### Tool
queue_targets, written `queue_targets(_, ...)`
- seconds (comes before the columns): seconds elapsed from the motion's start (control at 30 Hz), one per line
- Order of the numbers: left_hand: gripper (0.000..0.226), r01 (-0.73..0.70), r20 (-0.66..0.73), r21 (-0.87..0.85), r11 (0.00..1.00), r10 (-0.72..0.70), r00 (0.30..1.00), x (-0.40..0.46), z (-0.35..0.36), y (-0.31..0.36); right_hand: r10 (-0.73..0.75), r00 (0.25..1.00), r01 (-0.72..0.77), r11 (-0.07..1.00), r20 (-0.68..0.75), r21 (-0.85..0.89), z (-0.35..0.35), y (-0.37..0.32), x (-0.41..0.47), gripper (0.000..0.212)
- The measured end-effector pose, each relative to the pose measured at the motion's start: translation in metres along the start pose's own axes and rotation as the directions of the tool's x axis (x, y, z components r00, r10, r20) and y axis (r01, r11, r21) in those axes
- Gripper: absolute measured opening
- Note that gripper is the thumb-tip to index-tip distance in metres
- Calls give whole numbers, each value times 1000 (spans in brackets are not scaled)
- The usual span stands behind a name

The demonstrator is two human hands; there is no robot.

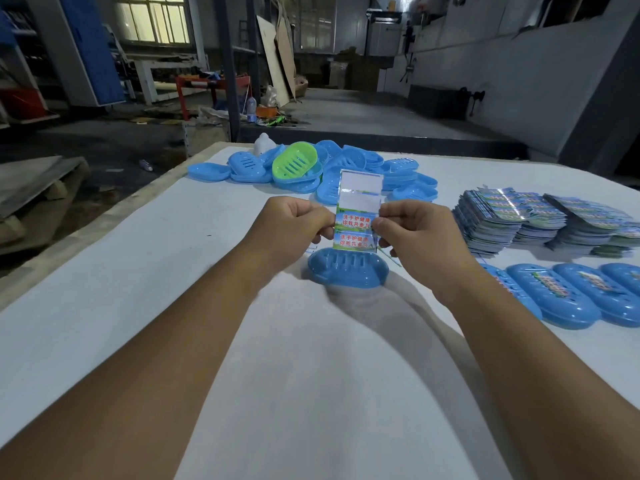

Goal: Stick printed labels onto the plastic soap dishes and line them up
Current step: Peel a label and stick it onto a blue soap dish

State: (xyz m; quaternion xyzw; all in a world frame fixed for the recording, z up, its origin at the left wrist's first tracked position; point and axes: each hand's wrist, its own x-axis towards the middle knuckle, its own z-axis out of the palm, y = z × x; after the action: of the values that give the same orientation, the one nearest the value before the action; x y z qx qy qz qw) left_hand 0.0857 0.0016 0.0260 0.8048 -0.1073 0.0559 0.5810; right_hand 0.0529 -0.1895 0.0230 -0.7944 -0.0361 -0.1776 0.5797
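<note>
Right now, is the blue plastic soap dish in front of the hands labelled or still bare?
Still bare. The blue plastic soap dish shows only its slots; both hands hold the printed label strip above it.

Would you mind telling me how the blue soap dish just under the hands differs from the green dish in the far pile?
The blue soap dish lies alone, dome up, near the hands; the green dish rests hollow side up, tilted on the pile. Colours differ: blue versus green. Both are oval, slotted and unlabelled.
</note>
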Motion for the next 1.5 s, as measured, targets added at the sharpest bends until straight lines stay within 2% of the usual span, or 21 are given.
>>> queue_targets(0.2,25,-21,6,44,999,20,1000,-4,0,2,12,1000,-11,1000,25,-25,0,0,-1,24)
queue_targets(0.37,19,-16,21,77,997,14,1000,-7,0,4,30,999,-29,999,21,-44,1,-1,-1,15)
queue_targets(0.43,16,-23,34,80,997,20,999,-9,1,6,39,999,-39,996,-2,-85,1,1,0,8)
queue_targets(0.57,12,-49,60,57,997,45,997,-12,2,6,-15,997,1,980,-69,-197,0,4,1,11)
queue_targets(0.67,17,-110,77,60,992,106,991,-10,5,3,-27,999,23,980,-20,-199,2,3,-2,17)
queue_targets(0.87,21,-207,114,114,972,194,974,-10,10,-1,-44,996,56,985,76,-162,8,-3,-8,16)
queue_targets(1.03,18,-230,119,158,960,212,970,-10,11,-1,-82,995,97,948,61,-302,9,-2,-10,23)
queue_targets(1.27,12,-227,53,175,958,221,974,-11,18,-4,-122,992,102,902,-21,-420,10,-3,-9,23)
queue_targets(1.37,11,-184,-22,156,971,189,982,-8,17,-6,-121,991,86,904,-56,-419,8,-3,-8,30)
queue_targets(1.5,12,-109,-78,143,984,121,990,-5,15,-7,-94,989,38,910,-116,-413,4,0,-3,28)
